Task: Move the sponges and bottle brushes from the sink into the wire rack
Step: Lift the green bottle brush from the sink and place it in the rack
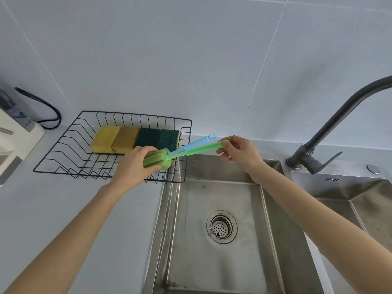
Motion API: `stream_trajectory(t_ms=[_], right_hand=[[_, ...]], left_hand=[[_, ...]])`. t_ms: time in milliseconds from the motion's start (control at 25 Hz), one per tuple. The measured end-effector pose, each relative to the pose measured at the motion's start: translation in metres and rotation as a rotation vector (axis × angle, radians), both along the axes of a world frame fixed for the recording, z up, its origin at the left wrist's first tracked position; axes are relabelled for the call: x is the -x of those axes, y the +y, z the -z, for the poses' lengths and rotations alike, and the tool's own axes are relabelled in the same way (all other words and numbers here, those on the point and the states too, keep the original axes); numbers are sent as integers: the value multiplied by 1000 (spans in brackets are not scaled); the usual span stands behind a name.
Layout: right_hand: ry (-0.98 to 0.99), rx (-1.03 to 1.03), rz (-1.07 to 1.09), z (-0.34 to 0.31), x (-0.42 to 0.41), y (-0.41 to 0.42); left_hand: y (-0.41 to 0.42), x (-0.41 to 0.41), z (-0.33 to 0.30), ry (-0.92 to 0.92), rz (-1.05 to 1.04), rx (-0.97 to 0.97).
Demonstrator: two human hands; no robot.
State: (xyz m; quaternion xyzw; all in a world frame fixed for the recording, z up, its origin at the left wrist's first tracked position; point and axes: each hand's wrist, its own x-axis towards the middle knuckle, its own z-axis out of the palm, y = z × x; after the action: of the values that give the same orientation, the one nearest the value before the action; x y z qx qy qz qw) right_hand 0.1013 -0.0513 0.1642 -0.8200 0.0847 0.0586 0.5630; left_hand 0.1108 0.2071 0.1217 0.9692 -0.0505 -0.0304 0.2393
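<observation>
A black wire rack point(63, 145) stands on the counter left of the sink point(220, 209). Several sponges point(135, 140) lie in a row at its back, yellow ones on the left and dark green ones on the right. A green bottle brush point(191, 151) is held over the rack's right end: my left hand point(135, 164) grips its foam head, and my right hand point(239, 152) pinches the handle's end. A blue bottle brush point(197, 143) lies just behind it, its handle sticking out over the rack's right rim. The sink basin holds nothing but its drain point(221, 227).
A dark grey tap point(331, 124) rises at the right, over a second basin point(360, 198). A white appliance point(14, 136) with a black cable point(48, 109) stands at the far left. Grey counter point(63, 198) lies in front of the rack.
</observation>
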Motion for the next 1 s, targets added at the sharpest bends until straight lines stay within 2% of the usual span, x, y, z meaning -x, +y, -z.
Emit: stream_trajectory(t_ms=[280, 600, 760, 1000], right_hand=[[117, -45, 43, 14, -9, 12], [133, -66, 64, 12, -15, 13], [174, -62, 58, 21, -13, 17], [205, -16, 46, 33, -17, 20]], left_hand=[[7, -12, 4, 97, 63, -40], [11, -27, -11, 45, 70, -80], [11, -29, -5, 166, 121, -127], [13, -36, 12, 296, 87, -61]])
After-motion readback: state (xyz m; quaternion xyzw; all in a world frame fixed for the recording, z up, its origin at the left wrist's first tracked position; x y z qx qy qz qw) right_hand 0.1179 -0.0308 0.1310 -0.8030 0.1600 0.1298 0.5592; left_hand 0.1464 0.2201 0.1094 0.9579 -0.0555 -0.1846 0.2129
